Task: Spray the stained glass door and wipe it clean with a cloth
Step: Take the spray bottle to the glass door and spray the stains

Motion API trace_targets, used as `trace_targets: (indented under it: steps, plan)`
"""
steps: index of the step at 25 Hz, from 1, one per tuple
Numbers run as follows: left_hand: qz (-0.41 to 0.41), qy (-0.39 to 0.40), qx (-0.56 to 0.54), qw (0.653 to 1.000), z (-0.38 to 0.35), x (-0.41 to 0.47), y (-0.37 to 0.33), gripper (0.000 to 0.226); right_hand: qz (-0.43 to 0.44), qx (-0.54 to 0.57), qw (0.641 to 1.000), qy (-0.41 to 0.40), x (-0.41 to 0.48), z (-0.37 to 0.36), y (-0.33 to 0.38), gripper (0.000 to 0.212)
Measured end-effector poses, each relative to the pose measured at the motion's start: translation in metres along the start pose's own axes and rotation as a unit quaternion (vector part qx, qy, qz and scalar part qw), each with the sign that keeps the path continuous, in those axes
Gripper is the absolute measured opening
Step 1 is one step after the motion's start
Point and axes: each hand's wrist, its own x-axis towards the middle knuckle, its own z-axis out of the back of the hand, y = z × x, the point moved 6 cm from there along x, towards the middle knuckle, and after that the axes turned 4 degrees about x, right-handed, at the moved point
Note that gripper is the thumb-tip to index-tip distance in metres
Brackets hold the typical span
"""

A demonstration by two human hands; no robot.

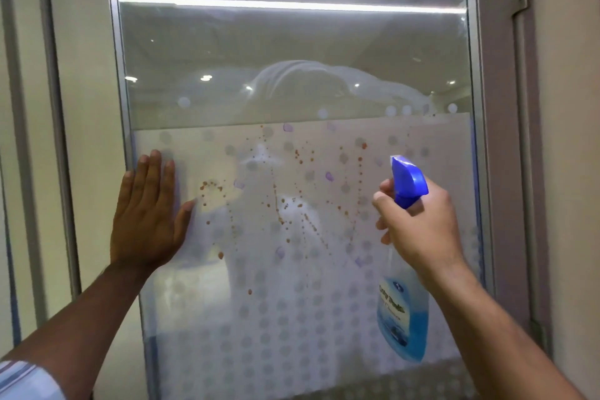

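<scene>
**Spray step in hand; no cloth in view**

Right hand (418,230) grips the bottle (404,318), nozzle toward the door (292,58). Left hand (147,214) lies flat, fingers straight, on the glass by its left edge. Brown stains (279,204) dot the frosted middle band. Judged: spraying stage; next, squeeze the trigger across the stains, then fetch a cloth. Frame (121,75) is metal; ceiling lights reflect in the clear upper pane.
</scene>
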Motion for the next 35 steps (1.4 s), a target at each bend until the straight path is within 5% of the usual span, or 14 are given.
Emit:
trace_targets:
  steps: [11,30,35]
  plan:
    - [-0.001,-0.007,0.004,1.000,0.002,-0.001,-0.003,0.081,-0.034,-0.016,0.999,0.038,-0.063,-0.003,-0.026,0.016]
    - [0.008,0.014,0.027,1.000,-0.001,-0.001,0.001,0.079,0.004,0.025,0.977,0.213,-0.157,-0.112,-0.010,0.020]
    - [0.008,0.011,0.027,1.000,-0.002,-0.001,0.002,0.079,-0.015,-0.012,0.981,0.191,-0.163,-0.106,-0.033,0.022]
